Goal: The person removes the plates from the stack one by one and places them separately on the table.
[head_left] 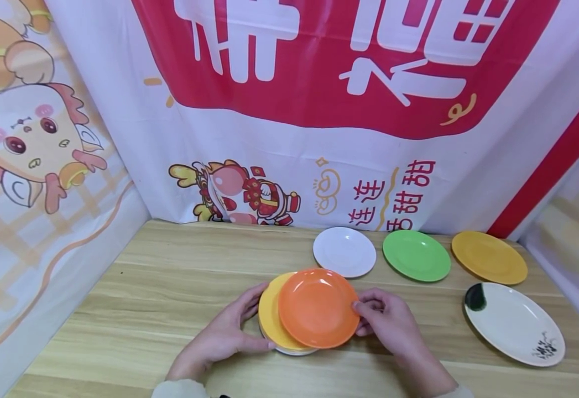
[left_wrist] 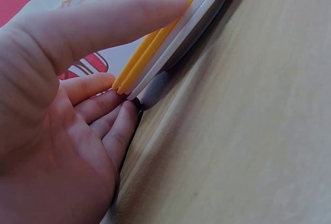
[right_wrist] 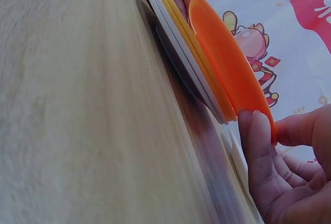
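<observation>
My right hand [head_left: 391,326] pinches the right rim of an orange plate [head_left: 319,309] between thumb and fingers. That plate is tilted over a stack of plates, shifted right of it, its right side raised in the right wrist view. Yellow plates [right_wrist: 199,53] lie on top of the stack, with white plates [right_wrist: 178,43] beneath them. My left hand [head_left: 224,334] holds the stack at its left side, thumb [left_wrist: 119,22] along the near edge and fingers against the far left edge. The stack's underside is in shadow.
Along the back of the wooden table [head_left: 160,287] lie a white plate [head_left: 345,252], a green plate [head_left: 416,255] and a yellow plate [head_left: 489,257]. An oval patterned plate [head_left: 515,323] lies at the right. A printed cloth [head_left: 269,138] hangs behind the table.
</observation>
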Available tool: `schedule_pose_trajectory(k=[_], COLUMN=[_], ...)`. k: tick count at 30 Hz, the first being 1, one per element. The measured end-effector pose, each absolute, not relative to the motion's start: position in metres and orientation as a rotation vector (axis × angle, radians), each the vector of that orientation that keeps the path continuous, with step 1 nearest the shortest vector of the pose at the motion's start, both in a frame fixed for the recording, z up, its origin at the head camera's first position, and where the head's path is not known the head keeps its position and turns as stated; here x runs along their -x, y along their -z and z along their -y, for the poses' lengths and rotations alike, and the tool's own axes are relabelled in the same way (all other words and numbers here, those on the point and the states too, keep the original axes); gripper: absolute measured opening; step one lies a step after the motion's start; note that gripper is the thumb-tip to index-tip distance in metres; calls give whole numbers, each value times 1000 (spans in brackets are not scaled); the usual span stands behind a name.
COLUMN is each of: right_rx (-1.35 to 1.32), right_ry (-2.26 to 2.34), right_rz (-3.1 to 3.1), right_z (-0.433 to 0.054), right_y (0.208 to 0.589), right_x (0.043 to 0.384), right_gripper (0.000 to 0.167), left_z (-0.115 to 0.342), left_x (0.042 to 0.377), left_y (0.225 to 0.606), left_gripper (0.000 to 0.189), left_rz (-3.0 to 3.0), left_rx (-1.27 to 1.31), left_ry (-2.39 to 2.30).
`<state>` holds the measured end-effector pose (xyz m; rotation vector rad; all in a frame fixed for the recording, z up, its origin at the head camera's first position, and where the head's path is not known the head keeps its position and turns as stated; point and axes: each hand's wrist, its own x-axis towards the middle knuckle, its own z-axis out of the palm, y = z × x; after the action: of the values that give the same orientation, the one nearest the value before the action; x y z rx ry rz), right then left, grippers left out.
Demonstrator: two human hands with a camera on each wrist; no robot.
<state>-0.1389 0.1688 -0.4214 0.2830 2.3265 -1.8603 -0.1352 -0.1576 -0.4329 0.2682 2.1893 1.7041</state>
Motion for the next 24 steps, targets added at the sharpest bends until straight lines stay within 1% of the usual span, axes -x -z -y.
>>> schedule_pose_trajectory(k=[24], right_rx=[-323], right_ry=[1817], right_rz=[-2319], right_z=[-179], right_y=[418], right_x=[141], right_gripper=[19], left_z=[157], left_x=[136], left_y=[432], left_gripper=[112], left_rz=[-2186], left_rx=[-254], left_ry=[-1707])
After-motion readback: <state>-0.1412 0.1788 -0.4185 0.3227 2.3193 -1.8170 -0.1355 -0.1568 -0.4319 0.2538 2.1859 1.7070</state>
